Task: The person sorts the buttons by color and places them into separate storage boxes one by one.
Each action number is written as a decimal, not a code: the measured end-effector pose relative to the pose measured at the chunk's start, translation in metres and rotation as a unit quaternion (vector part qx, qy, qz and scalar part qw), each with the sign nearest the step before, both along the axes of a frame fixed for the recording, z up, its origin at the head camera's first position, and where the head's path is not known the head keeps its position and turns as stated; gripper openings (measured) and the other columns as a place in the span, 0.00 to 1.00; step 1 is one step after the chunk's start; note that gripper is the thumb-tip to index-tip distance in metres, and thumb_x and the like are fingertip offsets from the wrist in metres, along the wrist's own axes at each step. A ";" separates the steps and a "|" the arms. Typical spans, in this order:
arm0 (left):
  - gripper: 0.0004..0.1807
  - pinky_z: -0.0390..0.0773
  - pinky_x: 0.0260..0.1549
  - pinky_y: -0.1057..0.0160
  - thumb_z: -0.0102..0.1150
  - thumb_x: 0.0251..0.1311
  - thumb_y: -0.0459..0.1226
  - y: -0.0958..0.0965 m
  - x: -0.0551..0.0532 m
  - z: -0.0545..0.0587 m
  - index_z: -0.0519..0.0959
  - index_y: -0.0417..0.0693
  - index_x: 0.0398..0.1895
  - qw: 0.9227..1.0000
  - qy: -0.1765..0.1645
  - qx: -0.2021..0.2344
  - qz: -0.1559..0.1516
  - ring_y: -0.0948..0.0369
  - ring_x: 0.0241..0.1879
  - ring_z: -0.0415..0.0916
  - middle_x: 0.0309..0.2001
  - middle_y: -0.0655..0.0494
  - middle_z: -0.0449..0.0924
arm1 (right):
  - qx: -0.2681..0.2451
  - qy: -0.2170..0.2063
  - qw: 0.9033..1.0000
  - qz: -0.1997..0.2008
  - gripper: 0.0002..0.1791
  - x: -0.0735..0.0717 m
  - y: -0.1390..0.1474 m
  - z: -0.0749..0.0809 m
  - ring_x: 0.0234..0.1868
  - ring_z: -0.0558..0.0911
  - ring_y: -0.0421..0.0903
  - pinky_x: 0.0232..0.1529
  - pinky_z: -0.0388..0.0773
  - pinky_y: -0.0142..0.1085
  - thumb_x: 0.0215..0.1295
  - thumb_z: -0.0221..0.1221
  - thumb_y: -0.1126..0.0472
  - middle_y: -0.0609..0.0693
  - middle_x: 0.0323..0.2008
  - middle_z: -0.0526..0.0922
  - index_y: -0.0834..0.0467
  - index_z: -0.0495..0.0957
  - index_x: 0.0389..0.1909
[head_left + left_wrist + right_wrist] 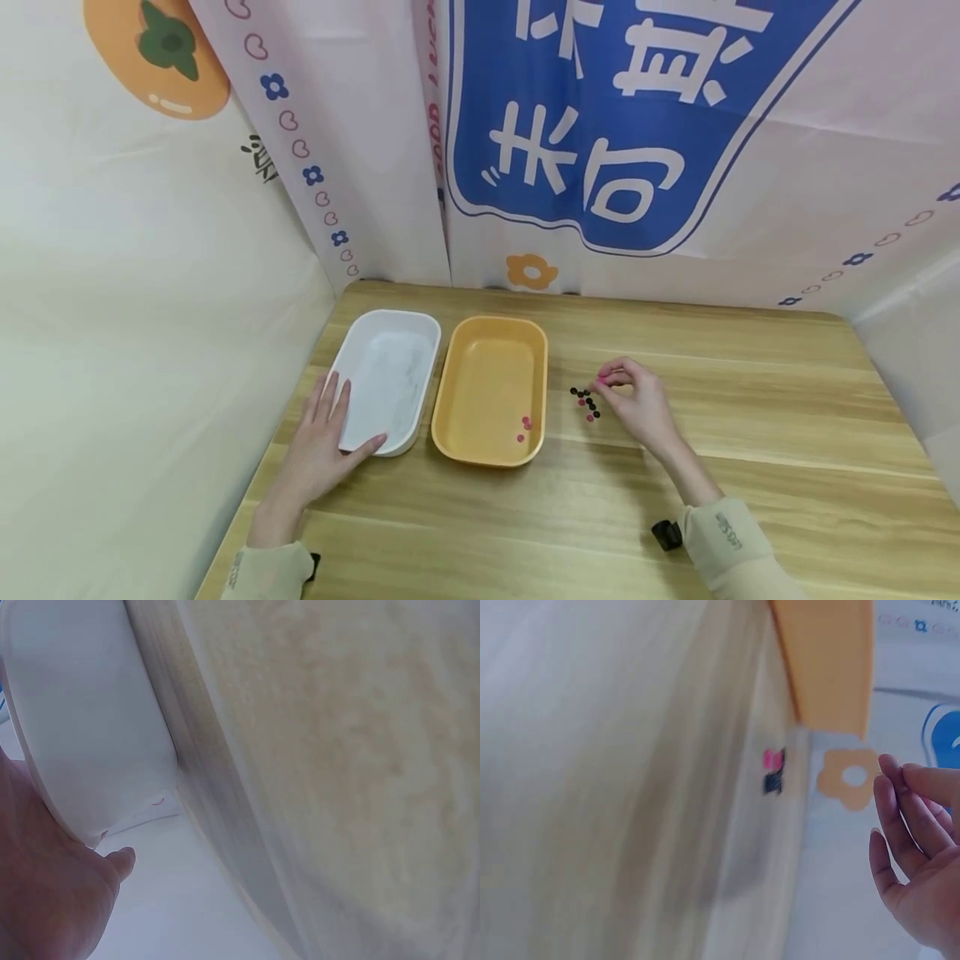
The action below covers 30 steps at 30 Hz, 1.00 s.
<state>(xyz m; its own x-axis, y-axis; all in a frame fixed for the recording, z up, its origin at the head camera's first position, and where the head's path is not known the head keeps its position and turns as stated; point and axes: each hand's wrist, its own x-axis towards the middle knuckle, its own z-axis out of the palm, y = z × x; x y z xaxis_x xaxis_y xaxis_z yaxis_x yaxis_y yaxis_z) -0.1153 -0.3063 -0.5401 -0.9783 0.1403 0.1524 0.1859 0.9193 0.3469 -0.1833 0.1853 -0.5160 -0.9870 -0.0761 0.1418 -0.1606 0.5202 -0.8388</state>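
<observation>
My right hand [640,410] is just above the table, right of the yellow tray, and pinches a small round pink piece [602,381] between thumb and fingertips. In the right wrist view, the hand's [922,840] fingertips meet and hide most of the piece. Below them on the wood lies a loose group of small round black pieces [591,402] with a few pink ones [590,418] among them. Several pink pieces [521,438] lie in the yellow tray [487,392]. My left hand [318,442] rests with extended fingers on the white tray's [378,375] left and near rim.
Both trays stand side by side on the wooden table [750,400], the white one to the left. A printed cloth [630,150] hangs behind the table's far edge, and pale cloth [135,350] hangs along the left side.
</observation>
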 end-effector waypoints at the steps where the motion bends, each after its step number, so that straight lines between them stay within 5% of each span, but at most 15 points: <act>1: 0.62 0.56 0.82 0.27 0.70 0.66 0.63 0.000 0.000 0.000 0.55 0.30 0.86 1.000 0.006 0.000 -0.002 0.35 0.89 0.40 0.89 0.31 0.46 | 0.001 0.010 1.000 0.002 0.13 0.000 -0.004 0.003 0.46 0.92 0.55 0.68 0.82 0.61 0.67 0.72 0.71 0.61 0.42 0.93 0.68 0.83 0.50; 4: 0.61 0.58 0.81 0.26 0.70 0.65 0.63 0.000 0.001 0.001 0.57 0.30 0.86 1.000 0.015 0.001 -0.005 0.34 0.89 0.41 0.88 0.30 0.48 | -0.001 0.031 0.999 0.012 0.12 0.003 -0.015 0.010 0.42 0.91 0.47 0.63 0.86 0.55 0.65 0.74 0.70 0.58 0.40 0.93 0.66 0.84 0.47; 8: 0.61 0.60 0.79 0.24 0.71 0.65 0.63 0.000 0.006 -0.001 0.58 0.29 0.85 1.000 0.017 0.005 -0.006 0.34 0.89 0.42 0.88 0.29 0.49 | -0.028 0.033 0.998 0.034 0.11 0.010 -0.029 0.013 0.31 0.88 0.41 0.33 0.91 0.40 0.66 0.74 0.72 0.58 0.38 0.92 0.65 0.83 0.45; 10: 0.61 0.59 0.79 0.24 0.71 0.65 0.63 -0.001 0.007 -0.001 0.57 0.30 0.86 1.000 0.015 0.006 -0.004 0.35 0.89 0.40 0.88 0.30 0.48 | -0.029 0.045 0.998 0.041 0.10 0.012 -0.037 0.013 0.32 0.87 0.42 0.30 0.89 0.37 0.65 0.73 0.73 0.57 0.38 0.91 0.64 0.83 0.44; 16: 0.61 0.52 0.86 0.32 0.70 0.66 0.63 -0.001 0.008 -0.001 0.55 0.32 0.87 1.000 0.019 0.010 0.003 0.38 0.90 0.39 0.89 0.31 0.47 | -0.007 0.085 0.995 0.057 0.11 0.011 -0.058 0.014 0.46 0.88 0.48 0.58 0.88 0.53 0.63 0.73 0.74 0.50 0.40 0.91 0.61 0.85 0.44; 30: 0.61 0.58 0.82 0.27 0.72 0.64 0.62 0.002 0.012 0.001 0.58 0.31 0.86 0.999 0.040 0.013 0.005 0.36 0.90 0.42 0.88 0.30 0.50 | -0.001 0.135 0.989 0.061 0.11 0.010 -0.082 -0.002 0.48 0.86 0.52 0.56 0.85 0.53 0.60 0.76 0.74 0.47 0.39 0.89 0.58 0.86 0.38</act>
<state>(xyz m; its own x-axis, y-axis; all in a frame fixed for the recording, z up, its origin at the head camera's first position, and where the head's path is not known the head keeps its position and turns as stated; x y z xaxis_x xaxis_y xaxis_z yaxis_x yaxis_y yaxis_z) -0.1030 -0.3042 -0.5394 -0.9642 0.1257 0.2334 0.2049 0.9121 0.3551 -0.1731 0.1028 -0.5184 -0.8965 -0.1917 0.3993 -0.4405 0.4811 -0.7580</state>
